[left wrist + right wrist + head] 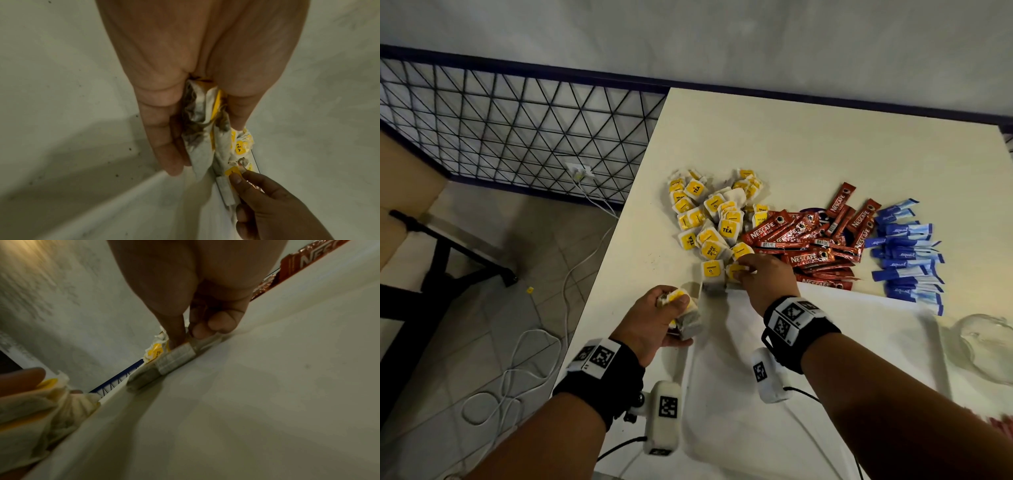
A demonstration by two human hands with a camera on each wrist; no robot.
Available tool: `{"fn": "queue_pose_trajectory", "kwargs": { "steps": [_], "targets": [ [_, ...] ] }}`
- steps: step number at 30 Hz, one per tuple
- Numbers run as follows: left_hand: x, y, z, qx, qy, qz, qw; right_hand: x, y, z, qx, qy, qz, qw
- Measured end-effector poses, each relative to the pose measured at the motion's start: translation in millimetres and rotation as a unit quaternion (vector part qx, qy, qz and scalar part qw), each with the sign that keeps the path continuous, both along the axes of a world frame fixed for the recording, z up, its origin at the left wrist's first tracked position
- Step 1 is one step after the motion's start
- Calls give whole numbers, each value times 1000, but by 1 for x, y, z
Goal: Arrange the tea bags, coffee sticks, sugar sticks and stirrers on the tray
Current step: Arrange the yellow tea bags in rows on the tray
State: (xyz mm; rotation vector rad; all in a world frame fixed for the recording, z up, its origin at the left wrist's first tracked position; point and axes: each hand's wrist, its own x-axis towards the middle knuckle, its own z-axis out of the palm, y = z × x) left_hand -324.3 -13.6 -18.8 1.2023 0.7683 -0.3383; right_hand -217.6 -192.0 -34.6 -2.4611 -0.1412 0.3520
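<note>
Light falls dim and even from above me; both wrist views are murky, soft with blur, and edges bend wide.

The tea bags [714, 219] piled at the centre of the head view are soft, crinkled filter paper, matt, each with a smooth yellow printed paper tag. The bunch in my left hand [654, 320] feels just as it looks in the left-wrist view: crumpled, thin, greyish where the tea shows through. The coffee sticks [815, 240] to the right of them are glossy red foil-like film that catches the light. The sugar sticks [907, 253] further right are smooth blue-and-white paper with a slight sheen. The worktop [791, 137] is matt off-white, smooth, with small dark specks. The tray [739, 394] at lower centre looks like smooth, white plastic. At the right edge a glass dish [986, 346] is clear and shiny.
</note>
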Motion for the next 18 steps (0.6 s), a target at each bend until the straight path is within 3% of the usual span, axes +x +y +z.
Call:
{"fn": "queue_pose_trajectory", "kwargs": {
  "steps": [7, 11, 15, 18],
  "targets": [
    [-1, 2, 2, 5, 7, -34, 999, 0, 1, 2, -8, 4, 16, 1000],
    [8, 4, 13, -10, -21, -11, 1000, -3, 0, 14, 56, -48, 2, 997],
    [17, -1, 25, -42, -55, -32, 997, -15, 10, 41, 190, 28, 127, 973],
    [23, -7, 33, -59, -74, -55, 994, -20, 9, 50, 190, 58, 170, 965]
  ]
}}
